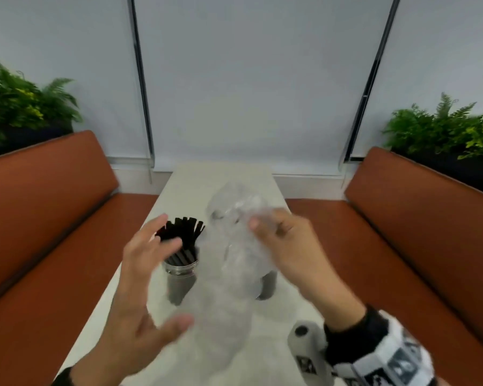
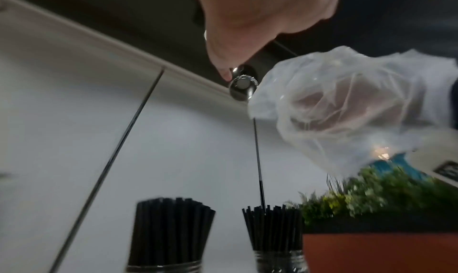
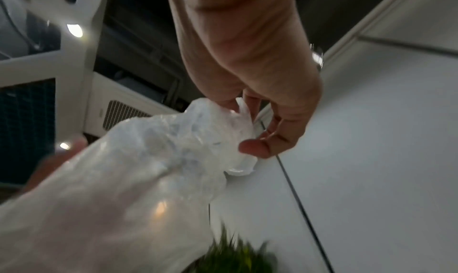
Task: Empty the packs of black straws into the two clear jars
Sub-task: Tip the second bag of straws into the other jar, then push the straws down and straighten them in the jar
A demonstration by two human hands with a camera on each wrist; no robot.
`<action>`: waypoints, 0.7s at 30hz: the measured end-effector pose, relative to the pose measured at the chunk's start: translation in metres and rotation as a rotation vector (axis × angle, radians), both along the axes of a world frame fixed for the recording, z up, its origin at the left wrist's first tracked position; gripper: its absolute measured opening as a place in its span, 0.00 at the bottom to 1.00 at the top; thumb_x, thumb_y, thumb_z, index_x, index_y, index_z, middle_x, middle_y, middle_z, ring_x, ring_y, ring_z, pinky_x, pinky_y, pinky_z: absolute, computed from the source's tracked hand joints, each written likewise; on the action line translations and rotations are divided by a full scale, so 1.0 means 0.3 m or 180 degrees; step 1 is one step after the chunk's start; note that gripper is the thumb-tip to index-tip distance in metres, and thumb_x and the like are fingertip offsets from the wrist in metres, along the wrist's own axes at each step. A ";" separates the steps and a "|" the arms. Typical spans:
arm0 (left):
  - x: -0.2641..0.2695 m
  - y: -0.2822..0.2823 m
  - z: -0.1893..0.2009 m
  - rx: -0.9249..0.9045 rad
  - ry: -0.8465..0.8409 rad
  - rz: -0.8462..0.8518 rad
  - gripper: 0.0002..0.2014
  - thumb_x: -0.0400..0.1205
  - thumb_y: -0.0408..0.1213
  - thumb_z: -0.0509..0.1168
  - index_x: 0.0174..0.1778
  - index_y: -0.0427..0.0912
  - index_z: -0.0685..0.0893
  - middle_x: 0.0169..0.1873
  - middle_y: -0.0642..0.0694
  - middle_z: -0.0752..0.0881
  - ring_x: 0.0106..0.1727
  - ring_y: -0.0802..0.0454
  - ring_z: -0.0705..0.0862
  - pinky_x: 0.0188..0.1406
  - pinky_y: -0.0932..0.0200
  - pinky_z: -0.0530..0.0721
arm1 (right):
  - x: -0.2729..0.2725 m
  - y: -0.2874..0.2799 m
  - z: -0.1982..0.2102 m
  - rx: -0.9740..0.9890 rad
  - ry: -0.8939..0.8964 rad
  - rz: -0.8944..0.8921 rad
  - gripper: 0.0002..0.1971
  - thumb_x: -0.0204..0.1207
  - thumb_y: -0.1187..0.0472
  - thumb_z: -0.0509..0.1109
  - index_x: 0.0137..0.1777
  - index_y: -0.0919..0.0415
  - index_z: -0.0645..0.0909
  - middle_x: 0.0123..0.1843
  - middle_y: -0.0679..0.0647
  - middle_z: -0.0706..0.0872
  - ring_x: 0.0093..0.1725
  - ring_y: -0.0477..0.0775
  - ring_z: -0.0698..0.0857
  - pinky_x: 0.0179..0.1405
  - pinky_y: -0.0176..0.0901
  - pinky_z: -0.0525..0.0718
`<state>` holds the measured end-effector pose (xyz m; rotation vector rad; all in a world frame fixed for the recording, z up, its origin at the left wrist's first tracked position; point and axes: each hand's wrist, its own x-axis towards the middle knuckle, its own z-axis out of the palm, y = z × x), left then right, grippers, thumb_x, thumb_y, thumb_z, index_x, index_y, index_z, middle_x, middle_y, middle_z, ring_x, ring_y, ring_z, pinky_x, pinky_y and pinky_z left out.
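We see the right hand (image 1: 287,246) raised over the white bench (image 1: 101,310), its fingers and thumb pinching the gathered top of an empty clear plastic pack (image 1: 234,274) that hangs down, crumpled and blurred, in front of the right jar (image 1: 268,285). In the right wrist view the fingers (image 3: 252,150) curl round the bunched film (image 3: 148,159). The left hand (image 1: 148,280) hovers just beside the pack with fingers spread and relaxed, gripping nothing. Behind its fingertips stands the left jar (image 1: 180,277), filled with black straws (image 1: 183,232) that fan out above its rim. The left wrist view shows both jars side by side, each packed with upright straws (image 2: 171,230), the second bunch (image 2: 272,228) thinner. Orange seats (image 1: 39,218) flank the bench, with green plants (image 1: 17,104) behind them
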<state>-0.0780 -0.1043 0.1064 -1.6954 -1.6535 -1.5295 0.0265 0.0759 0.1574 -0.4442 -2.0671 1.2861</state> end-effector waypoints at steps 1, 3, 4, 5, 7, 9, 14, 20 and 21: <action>0.014 -0.040 -0.014 -0.0243 0.0470 0.0023 0.33 0.74 0.70 0.55 0.75 0.64 0.61 0.80 0.56 0.55 0.82 0.47 0.56 0.80 0.52 0.58 | -0.010 -0.047 -0.060 -0.0006 -0.0282 0.0073 0.04 0.77 0.61 0.69 0.43 0.53 0.85 0.46 0.53 0.85 0.40 0.54 0.85 0.42 0.46 0.85; 0.016 -0.099 -0.080 -0.0852 0.1153 0.0141 0.38 0.72 0.74 0.50 0.78 0.62 0.58 0.82 0.54 0.49 0.83 0.46 0.49 0.82 0.49 0.49 | -0.027 -0.127 -0.169 -0.0261 -0.0790 0.0397 0.05 0.77 0.63 0.68 0.51 0.57 0.82 0.45 0.48 0.82 0.34 0.48 0.82 0.33 0.39 0.84; 0.008 -0.120 -0.118 -0.1341 0.1362 0.0214 0.40 0.71 0.75 0.49 0.78 0.61 0.57 0.83 0.54 0.48 0.83 0.47 0.47 0.82 0.48 0.46 | -0.031 -0.156 -0.212 -0.0476 -0.1060 0.0596 0.09 0.77 0.62 0.68 0.56 0.54 0.78 0.47 0.45 0.81 0.37 0.47 0.83 0.37 0.41 0.85; 0.004 -0.137 -0.155 -0.1949 0.1405 0.0261 0.42 0.69 0.77 0.49 0.79 0.62 0.55 0.83 0.54 0.46 0.83 0.48 0.43 0.81 0.49 0.42 | -0.031 -0.177 -0.242 -0.0687 -0.1322 0.0773 0.13 0.77 0.60 0.68 0.59 0.48 0.74 0.50 0.43 0.79 0.44 0.48 0.84 0.44 0.43 0.86; -0.019 -0.158 -0.255 -0.2931 0.1100 0.0296 0.44 0.66 0.79 0.54 0.76 0.73 0.46 0.81 0.60 0.34 0.80 0.57 0.29 0.76 0.53 0.29 | -0.025 -0.188 -0.271 -0.0618 -0.1743 0.0857 0.23 0.76 0.57 0.69 0.68 0.42 0.67 0.61 0.44 0.77 0.57 0.50 0.81 0.56 0.46 0.82; -0.048 -0.175 -0.386 -0.3736 0.0702 0.0238 0.44 0.66 0.78 0.57 0.71 0.80 0.37 0.74 0.66 0.22 0.72 0.63 0.16 0.75 0.51 0.24 | -0.012 -0.191 -0.259 -0.0358 -0.1817 0.0794 0.25 0.76 0.57 0.68 0.71 0.42 0.66 0.69 0.47 0.74 0.62 0.52 0.80 0.58 0.44 0.79; -0.027 -0.222 -0.584 -0.4705 0.0236 0.0589 0.46 0.68 0.79 0.46 0.75 0.66 0.32 0.73 0.55 0.17 0.77 0.39 0.24 0.66 0.20 0.63 | 0.028 -0.192 -0.187 -0.0384 -0.1430 0.0842 0.16 0.78 0.61 0.67 0.64 0.46 0.76 0.64 0.45 0.78 0.50 0.45 0.82 0.54 0.46 0.82; 0.059 -0.139 -0.530 -0.5313 -0.0522 0.0788 0.59 0.51 0.82 0.29 0.79 0.56 0.32 0.80 0.45 0.29 0.79 0.30 0.32 0.73 0.23 0.40 | 0.036 -0.234 -0.130 -0.0040 -0.1536 0.0988 0.11 0.76 0.65 0.66 0.55 0.52 0.83 0.55 0.52 0.86 0.44 0.45 0.83 0.48 0.44 0.84; 0.059 -0.126 -0.494 -0.5408 -0.0628 0.0741 0.54 0.56 0.81 0.32 0.79 0.59 0.34 0.81 0.49 0.31 0.80 0.30 0.33 0.73 0.24 0.38 | 0.040 -0.235 -0.101 0.0055 -0.1559 0.1047 0.10 0.76 0.65 0.66 0.53 0.51 0.83 0.53 0.51 0.87 0.41 0.43 0.83 0.44 0.41 0.83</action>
